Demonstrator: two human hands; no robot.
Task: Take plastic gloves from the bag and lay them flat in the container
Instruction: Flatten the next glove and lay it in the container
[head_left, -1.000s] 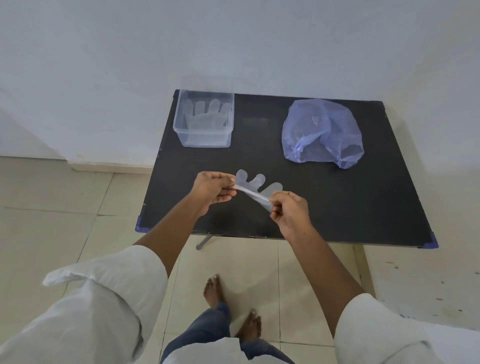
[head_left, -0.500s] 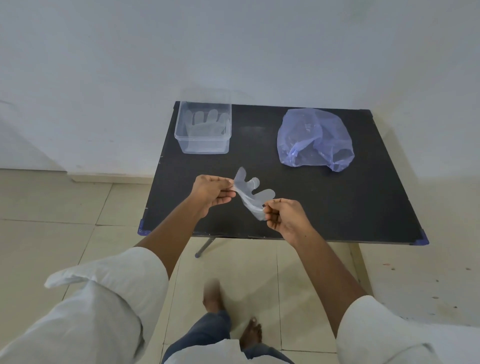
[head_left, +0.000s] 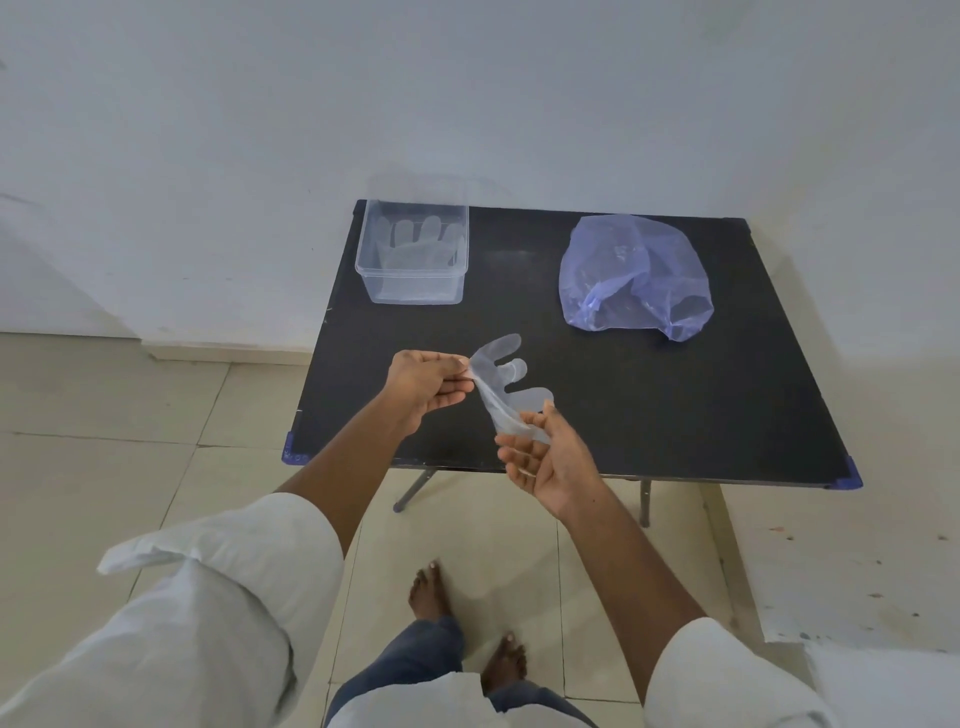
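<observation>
Black bench (head_left: 675, 405). At back left, a clear container (head_left: 413, 293) holds flat gloves (head_left: 415, 249). Nearer, the left grip (head_left: 426, 382) pinches a clear plastic glove (head_left: 506, 374) above the bench. The glove's lower end rests on the right grip (head_left: 545, 462), fingers loosely spread. A blue bag (head_left: 634, 275) sits at back right.

Straight ahead of my left hand (head_left: 426, 382), which pinches the glove (head_left: 506, 382), a bare strip of black table (head_left: 675, 405) runs to the container (head_left: 415, 288) at the far left corner. Its top is open, so a hand can come down from above. Its clear sides block any sideways entry, and the room wall (head_left: 467, 104) stands close behind it. Flat gloves (head_left: 415, 244) already cover its floor. The bag (head_left: 634, 275) bulges at the far right, well apart from the container, with bare tabletop between them. My right hand (head_left: 545, 457), fingers loose under the glove's lower end, hangs over the table's near edge.
</observation>
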